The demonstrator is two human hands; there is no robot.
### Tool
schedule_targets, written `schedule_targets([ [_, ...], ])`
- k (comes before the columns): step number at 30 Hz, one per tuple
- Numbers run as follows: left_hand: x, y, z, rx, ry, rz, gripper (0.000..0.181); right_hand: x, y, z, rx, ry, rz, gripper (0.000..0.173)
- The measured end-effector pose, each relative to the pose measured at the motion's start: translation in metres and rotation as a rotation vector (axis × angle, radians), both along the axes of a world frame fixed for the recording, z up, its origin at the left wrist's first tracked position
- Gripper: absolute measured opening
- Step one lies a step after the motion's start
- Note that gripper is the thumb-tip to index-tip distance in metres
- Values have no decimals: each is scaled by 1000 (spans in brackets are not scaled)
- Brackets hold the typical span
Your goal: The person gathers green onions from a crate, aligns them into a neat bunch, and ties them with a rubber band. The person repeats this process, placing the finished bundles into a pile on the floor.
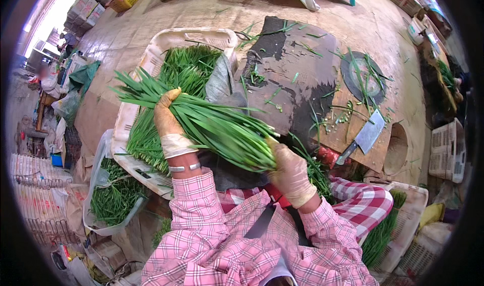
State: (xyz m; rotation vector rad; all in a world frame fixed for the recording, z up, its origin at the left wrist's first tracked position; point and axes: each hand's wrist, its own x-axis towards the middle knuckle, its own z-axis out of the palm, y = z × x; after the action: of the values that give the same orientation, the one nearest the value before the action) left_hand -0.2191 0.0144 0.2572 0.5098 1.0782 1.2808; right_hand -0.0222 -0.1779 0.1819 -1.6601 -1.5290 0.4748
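My gloved left hand (168, 117) is closed around the leafy part of a thick bunch of garlic chives (219, 127), near its left end. At the pale stem end my right hand (289, 169), in a thin glove, grips the same bunch. Beneath the left hand is a white plastic crate (151, 59) filled with more green leaves, a grey cloth (220, 80) at its right side. To the right, a cleaver (366, 133) with a dark handle lies on a wooden board (349, 144) among cut scraps.
A dark, worn board (291, 74) and a round disc (363, 78) with loose leaves lie ahead. A clear bag of greens (113, 199) stands at left, another crate of greens (401, 225) at right. Co-workers are visible at the far left and right edges.
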Motion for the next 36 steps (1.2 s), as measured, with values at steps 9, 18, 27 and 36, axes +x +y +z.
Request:
schedule_targets([
  [9,11,-19,5,200,86,365,12,71,-32,21,-329,-72,-204,90],
  [18,135,-118,72,551,208,-321,36,27,38,48,287,389,-51,68],
  [27,145,-66,29,273,-155,-947,50,90,30,86,-456,1254,482,70],
  [36,59,21,-26,159,-380,-619,19,78,19,-28,-720,948,426,26],
])
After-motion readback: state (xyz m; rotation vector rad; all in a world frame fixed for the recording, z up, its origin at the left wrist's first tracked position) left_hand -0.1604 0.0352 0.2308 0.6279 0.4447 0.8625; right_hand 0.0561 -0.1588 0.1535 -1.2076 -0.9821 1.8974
